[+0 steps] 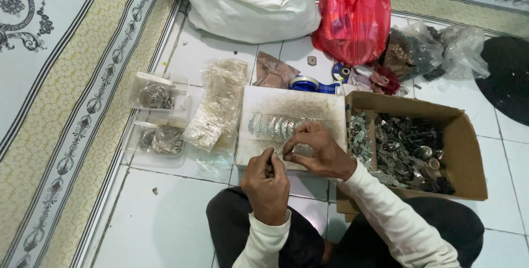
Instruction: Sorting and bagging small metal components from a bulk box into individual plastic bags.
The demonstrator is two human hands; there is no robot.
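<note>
Head view shows the left hand (266, 182) closed, pinching a small metal piece (270, 167) just in front of the white board (292, 102). The right hand (317, 149) rests on this board, fingers pinching near a row of metal pieces (270, 126). A cardboard box (468, 152) of metal parts stands just beside, on the tiled floor (165, 213).

A board (286, 108) lay on the floor (165, 218), with a row of metal pieces (270, 126) on it. A box (468, 152) of parts sat right of it, packets (160, 119) left, bags (352, 22) far beyond.
</note>
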